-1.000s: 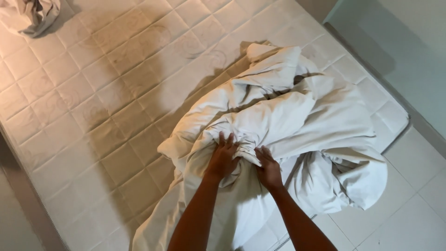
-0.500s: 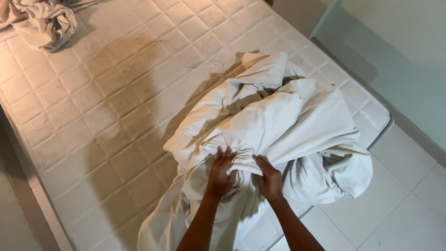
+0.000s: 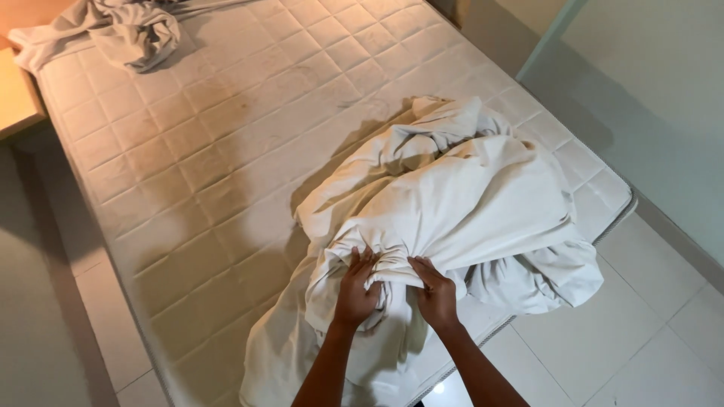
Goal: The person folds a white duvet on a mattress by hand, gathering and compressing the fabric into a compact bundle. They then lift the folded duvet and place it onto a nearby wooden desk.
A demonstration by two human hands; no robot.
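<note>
A big crumpled white bed sheet (image 3: 467,196) lies heaped on the near corner of a bare quilted mattress (image 3: 226,136). My left hand (image 3: 356,290) and my right hand (image 3: 436,292) sit side by side at the heap's near edge. Each one grips a bunched fold of the sheet, with the gathered cloth pinched between them. Part of the sheet hangs down over the mattress's near edge, below my forearms.
A second rumpled grey-white cloth (image 3: 124,30) lies at the far left corner of the mattress. A wooden surface (image 3: 15,98) stands at the left edge. White floor tiles (image 3: 641,339) run along the right side, below a pale wall (image 3: 648,90).
The view has tilted up and pulled back, showing more of the mattress and the far cloth. My hands stay gripped on the sheet's gathered fold.
</note>
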